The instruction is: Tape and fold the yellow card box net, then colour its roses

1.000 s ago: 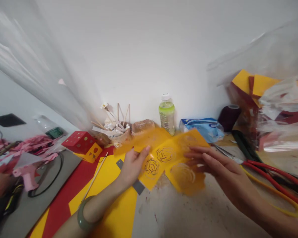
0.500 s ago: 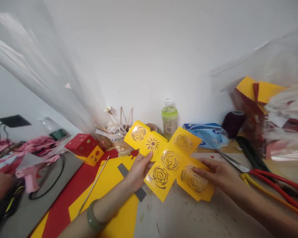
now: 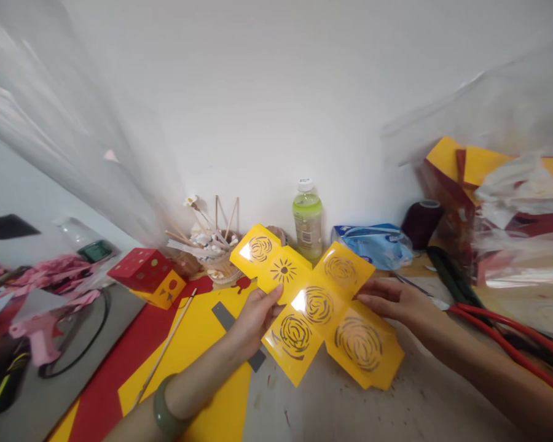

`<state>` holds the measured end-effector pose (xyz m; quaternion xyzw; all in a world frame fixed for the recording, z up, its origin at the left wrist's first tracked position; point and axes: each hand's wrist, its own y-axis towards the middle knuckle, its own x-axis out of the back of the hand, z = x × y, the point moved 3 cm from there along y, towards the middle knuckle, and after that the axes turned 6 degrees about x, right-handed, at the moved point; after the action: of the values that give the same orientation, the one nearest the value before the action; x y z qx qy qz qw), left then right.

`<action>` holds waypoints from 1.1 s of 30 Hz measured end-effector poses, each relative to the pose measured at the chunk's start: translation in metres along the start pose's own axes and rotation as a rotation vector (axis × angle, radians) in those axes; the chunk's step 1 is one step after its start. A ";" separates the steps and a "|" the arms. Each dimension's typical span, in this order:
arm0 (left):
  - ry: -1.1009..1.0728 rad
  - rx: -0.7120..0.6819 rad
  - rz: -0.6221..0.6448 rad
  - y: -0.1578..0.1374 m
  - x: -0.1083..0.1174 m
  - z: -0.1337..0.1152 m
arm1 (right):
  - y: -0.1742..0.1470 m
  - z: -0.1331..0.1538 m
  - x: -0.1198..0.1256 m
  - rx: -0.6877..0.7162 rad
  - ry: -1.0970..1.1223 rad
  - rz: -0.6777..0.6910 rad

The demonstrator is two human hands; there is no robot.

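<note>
Yellow card fills the middle of my head view: a cross-shaped cut-out (image 3: 299, 293) held up over the bench (image 3: 299, 408), its patterned face turned towards me. My left hand (image 3: 255, 319) is clamped on it, thumb on the face below the sunburst panel, other fingers behind. My right hand (image 3: 403, 305) touches the right edge, in the notch between two panels; I cannot tell how firmly it grips. The hands are apart, with the card between them.

I read the long axis as a diagonal row of panels, from a rose-cut square at upper left, through the sunburst and a central rose, to a larger rose panel at lower right. Two side panels cross it, one pointing up and right, the other down and left.

Behind the upper-left end I see a small basket (image 3: 225, 273) crowded with white and wooden sticks, a white flower rising from it. Another container just beside it is mostly hidden by the card. Past the card, an upright bottle (image 3: 306, 224) with a white cap holds greenish liquid. A blue packet (image 3: 373, 245) lies to its right, near a dark spool (image 3: 423, 224).

At far right, a clear plastic bag (image 3: 525, 221) contains yellow and red pieces and crumpled white material. At far left, a clear bottle (image 3: 85, 239) with a green label leans over pink scraps (image 3: 59, 276).
</note>
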<state>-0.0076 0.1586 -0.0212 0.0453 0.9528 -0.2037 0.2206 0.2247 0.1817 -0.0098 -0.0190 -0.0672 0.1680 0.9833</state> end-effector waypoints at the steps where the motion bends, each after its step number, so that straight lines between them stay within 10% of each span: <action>1: 0.010 0.008 -0.001 -0.001 -0.001 0.000 | -0.001 0.002 0.001 -0.010 0.006 -0.026; 21: 0.348 0.127 0.210 -0.001 -0.002 0.002 | 0.006 -0.013 0.012 -0.136 0.083 -0.123; 28: 0.545 0.038 0.233 0.002 0.004 -0.006 | -0.012 0.004 -0.009 -0.161 -0.010 0.439; 33: 1.096 -0.191 0.275 -0.013 0.007 -0.035 | -0.047 0.032 -0.030 -0.128 -0.109 0.881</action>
<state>-0.0298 0.1612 0.0094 0.2476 0.9274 -0.0330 -0.2783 0.2075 0.1282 0.0211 -0.0978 -0.1144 0.5671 0.8098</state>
